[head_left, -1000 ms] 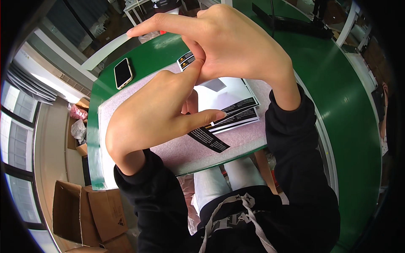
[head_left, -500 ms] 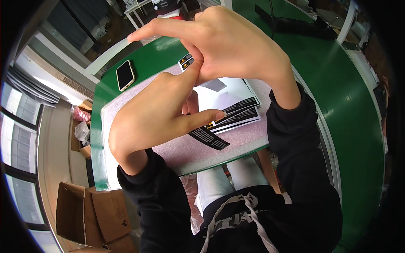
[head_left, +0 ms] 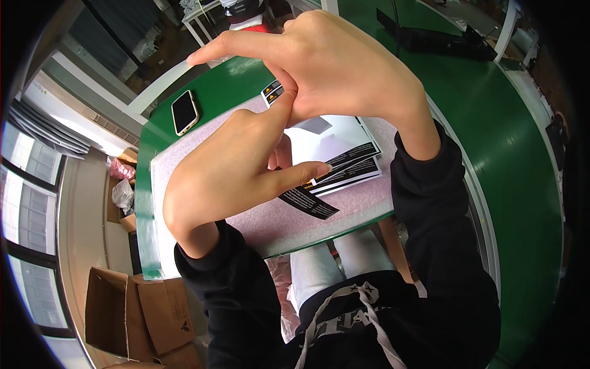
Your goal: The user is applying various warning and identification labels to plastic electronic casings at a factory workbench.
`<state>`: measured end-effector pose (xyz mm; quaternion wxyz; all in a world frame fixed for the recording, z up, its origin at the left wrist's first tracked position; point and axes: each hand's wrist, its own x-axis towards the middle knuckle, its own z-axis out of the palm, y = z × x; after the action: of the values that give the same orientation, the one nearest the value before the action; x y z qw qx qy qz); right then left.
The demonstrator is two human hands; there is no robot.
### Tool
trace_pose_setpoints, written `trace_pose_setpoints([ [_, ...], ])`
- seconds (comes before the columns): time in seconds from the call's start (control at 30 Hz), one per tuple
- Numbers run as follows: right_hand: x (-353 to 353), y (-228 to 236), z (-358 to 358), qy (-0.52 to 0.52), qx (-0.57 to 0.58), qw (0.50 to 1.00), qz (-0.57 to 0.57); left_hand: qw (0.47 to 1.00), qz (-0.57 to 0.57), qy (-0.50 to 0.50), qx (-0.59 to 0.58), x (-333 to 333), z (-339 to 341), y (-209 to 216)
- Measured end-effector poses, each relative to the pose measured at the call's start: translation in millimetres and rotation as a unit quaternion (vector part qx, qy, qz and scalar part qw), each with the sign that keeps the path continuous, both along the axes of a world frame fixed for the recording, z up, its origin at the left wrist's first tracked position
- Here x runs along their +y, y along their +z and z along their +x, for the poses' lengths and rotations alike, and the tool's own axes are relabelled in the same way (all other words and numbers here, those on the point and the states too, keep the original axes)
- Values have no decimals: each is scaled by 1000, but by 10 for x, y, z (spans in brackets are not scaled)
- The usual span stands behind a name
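Observation:
My left hand hovers over the near part of the work surface, thumb stretched to the right and index finger reaching up to my right hand. Above it, the right hand points its index finger to the left, its other fingers curled and partly hidden. The two hands touch at the left index fingertip, and no held object shows. Below them lies a stack of glossy white printed sheets with black bands of small print. A black printed strip sticks out from under the left thumb; its upper end is hidden.
A pale pink foam mat lies under the sheets on a green table. Near the far left edge is a phone. A black stand stands at the back right. Open cardboard boxes are on the floor to the left.
The whole view has shifted slightly to the right. Both hands keep the same pose, and the sheets and strip stay in place.

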<state>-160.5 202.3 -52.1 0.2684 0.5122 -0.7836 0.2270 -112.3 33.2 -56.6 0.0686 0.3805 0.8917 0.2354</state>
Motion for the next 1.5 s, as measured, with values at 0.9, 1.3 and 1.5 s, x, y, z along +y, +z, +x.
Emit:
trace_pose_setpoints([
  [0.9, 11, -71, -77, 21, 35, 998, -56, 1000, -15, 20, -2, 61, 7, 32],
  [1.3, 864, 450, 169, -138, -275, 945, -115, 995, -23, -75, -63, -307, 141, 248],
  [1.5, 2561, 56, -854, -439, 146, 780, -422, 998, 23, -46, -31, -468, 275, 380],
])
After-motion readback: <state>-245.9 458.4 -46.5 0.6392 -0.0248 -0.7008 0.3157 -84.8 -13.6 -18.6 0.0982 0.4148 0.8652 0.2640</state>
